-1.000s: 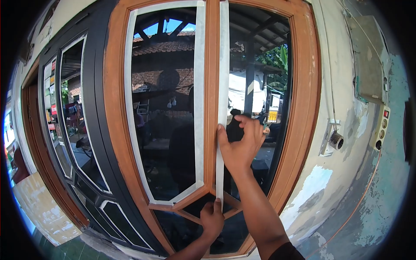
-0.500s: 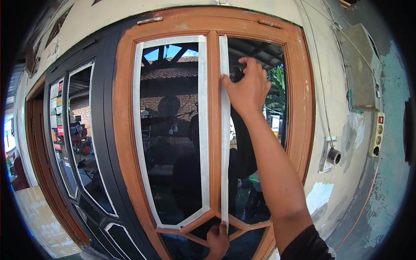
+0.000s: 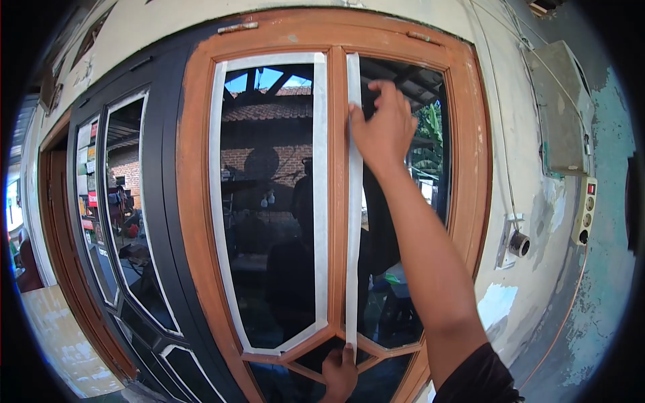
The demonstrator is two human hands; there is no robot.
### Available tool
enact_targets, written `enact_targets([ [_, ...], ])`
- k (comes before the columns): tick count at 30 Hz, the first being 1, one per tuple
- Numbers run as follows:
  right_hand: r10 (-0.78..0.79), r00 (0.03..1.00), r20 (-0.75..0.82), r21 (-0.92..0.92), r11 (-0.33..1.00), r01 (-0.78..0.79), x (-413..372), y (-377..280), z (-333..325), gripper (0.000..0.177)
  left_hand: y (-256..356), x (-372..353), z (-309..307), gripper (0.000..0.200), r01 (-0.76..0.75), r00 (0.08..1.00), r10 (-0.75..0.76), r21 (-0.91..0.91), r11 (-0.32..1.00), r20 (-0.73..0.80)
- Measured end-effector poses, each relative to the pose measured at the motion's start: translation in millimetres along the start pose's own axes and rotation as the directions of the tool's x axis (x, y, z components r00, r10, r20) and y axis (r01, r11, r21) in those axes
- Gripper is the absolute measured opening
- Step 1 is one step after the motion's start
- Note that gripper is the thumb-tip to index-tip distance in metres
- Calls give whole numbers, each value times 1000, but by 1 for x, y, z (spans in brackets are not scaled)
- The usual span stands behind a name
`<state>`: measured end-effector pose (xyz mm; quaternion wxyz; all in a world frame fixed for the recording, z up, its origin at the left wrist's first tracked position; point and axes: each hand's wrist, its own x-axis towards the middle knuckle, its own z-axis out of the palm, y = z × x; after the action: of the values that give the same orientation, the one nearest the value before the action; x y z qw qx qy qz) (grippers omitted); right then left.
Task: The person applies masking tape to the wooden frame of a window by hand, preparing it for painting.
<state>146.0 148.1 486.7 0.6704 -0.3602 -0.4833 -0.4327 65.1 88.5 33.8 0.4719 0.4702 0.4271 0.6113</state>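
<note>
A long strip of white masking tape (image 3: pixel 353 201) runs down the left edge of the right-hand glass pane (image 3: pixel 396 305), beside the orange-brown middle bar of the wooden frame (image 3: pixel 337 168). Near the top of that pane, my right hand (image 3: pixel 388 131) has its thumb against the tape and its other fingers raised and spread off the glass. Low down, my left hand (image 3: pixel 339 371) has closed fingers pinching the strip's lower end, just over the small lower pane. White tape (image 3: pixel 320 188) also borders the left-hand glass pane (image 3: pixel 265 201) all round.
A black-painted frame (image 3: pixel 161 168) with white-edged panes stands to the left. On the right wall are a power strip (image 3: pixel 586 209) with an orange cord, a grey box (image 3: pixel 561 111) and a short pipe stub (image 3: pixel 519 243). Metal hinges (image 3: pixel 238 27) sit along the top.
My right hand has slid slightly upward along the tape, thumb still against it. My left hand stays at the strip's lower end. The whole view has shifted a little.
</note>
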Motion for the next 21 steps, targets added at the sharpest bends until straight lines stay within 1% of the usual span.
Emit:
enact_targets([
  [2,-19,999,44,36,999,17,-51,3,-21,41,-4,1,0,44,-46,999,46,54,997,-1],
  [3,-18,997,73,42,999,15,-76,6,-31,41,-3,1,-2,44,-20,1000,19,31,999,16],
  [6,13,987,160,53,998,-21,-147,14,-58,40,-21,9,-1,40,-81,997,81,65,995,12],
  [7,1,987,160,56,998,-10,-166,14,-66,38,-22,9,-1,40,-98,995,97,88,991,13],
  [10,60,970,237,40,997,-71,-214,16,-86,36,-13,4,1,40,-62,998,62,103,993,1],
  [13,126,953,274,67,986,-150,-253,17,-100,34,4,-4,1,43,9,1000,-7,88,996,-21],
  [16,163,945,284,41,982,-182,-276,14,-111,35,-5,1,2,41,-49,999,49,47,998,-3],
  [19,179,927,330,70,974,-213,-294,14,-119,42,1,-1,2,41,-10,1000,10,54,998,-3],
  [21,199,919,340,85,967,-241,-307,13,-122,41,1,1,2,43,21,999,-19,70,997,-27],
])
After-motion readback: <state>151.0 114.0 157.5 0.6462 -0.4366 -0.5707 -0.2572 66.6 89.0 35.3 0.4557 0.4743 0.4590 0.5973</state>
